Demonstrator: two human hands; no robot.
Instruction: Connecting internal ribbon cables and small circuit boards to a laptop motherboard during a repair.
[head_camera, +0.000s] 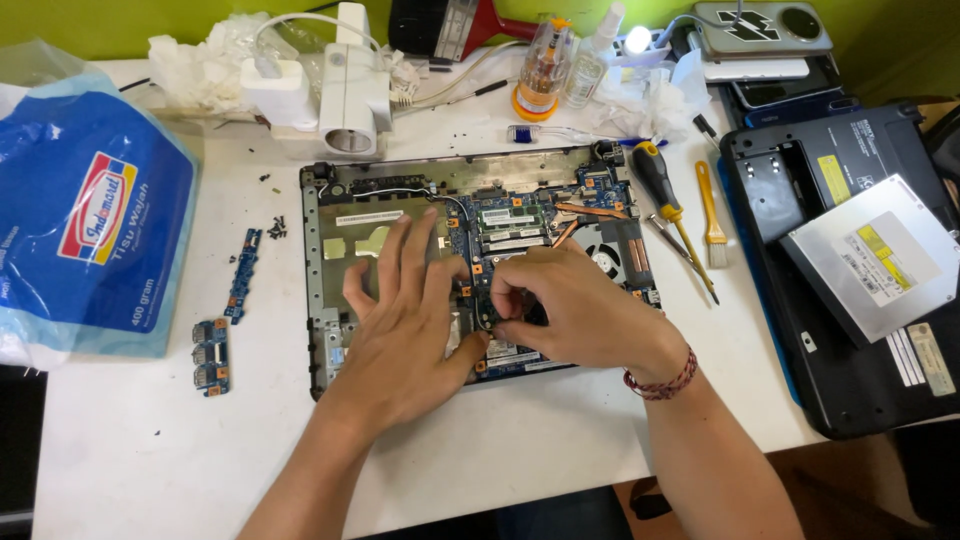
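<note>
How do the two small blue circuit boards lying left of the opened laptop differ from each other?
The upper blue board is a long, narrow strip, set slightly slanted; the lower blue board is shorter and wider. The lower blue board carries a row of metal sockets along its left edge; the upper blue board shows none that I can make out. Both lie loose on the white table, apart from the left hand and right hand.

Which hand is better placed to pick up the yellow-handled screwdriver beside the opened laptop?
Probably the right hand: the screwdriver lies just off the laptop base's right edge, on that hand's side. The left hand lies flat on the base's left half, farther away.
</note>
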